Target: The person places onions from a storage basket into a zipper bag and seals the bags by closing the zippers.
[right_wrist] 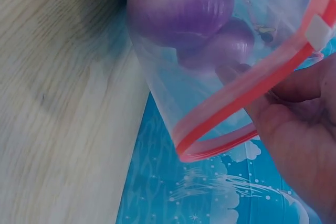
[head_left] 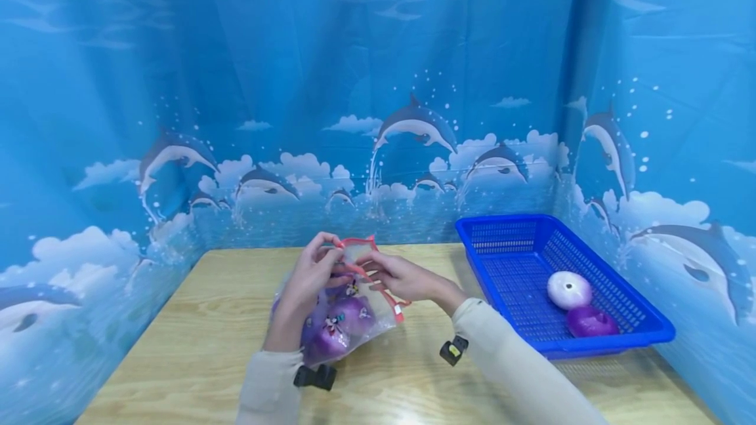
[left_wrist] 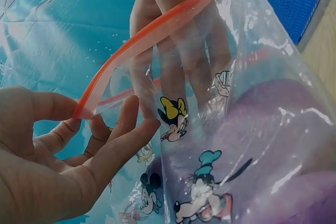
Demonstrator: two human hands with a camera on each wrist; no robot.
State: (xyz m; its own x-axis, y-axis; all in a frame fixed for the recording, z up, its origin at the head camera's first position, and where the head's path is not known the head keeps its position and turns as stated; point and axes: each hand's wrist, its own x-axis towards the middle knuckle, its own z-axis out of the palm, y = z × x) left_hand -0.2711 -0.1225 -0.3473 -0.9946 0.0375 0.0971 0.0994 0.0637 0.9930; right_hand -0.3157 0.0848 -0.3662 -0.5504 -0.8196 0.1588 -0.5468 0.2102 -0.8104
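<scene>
On the table lies a clear zip bag (head_left: 378, 330) with a red zip edge (left_wrist: 131, 45) and cartoon prints; several purple onions (right_wrist: 181, 11) are inside. At the bag's far left corner, my left hand (head_left: 313, 271) pinches the red edge between thumb and finger, its other fingers spread along the plastic. The bag's mouth gapes. My right hand (head_left: 407, 277) reaches into that mouth, fingers extended and seen through the clear film in the left wrist view. A white slider (right_wrist: 318, 32) sits on the zip near the right hand.
A blue plastic basket (head_left: 502, 307) stands on the right of the wooden table (head_left: 195, 326). Inside it are a pale purple-and-white onion (head_left: 569, 289) and a dark purple onion (head_left: 592, 321). A dolphin-print curtain (head_left: 354, 84) hangs behind and at both sides.
</scene>
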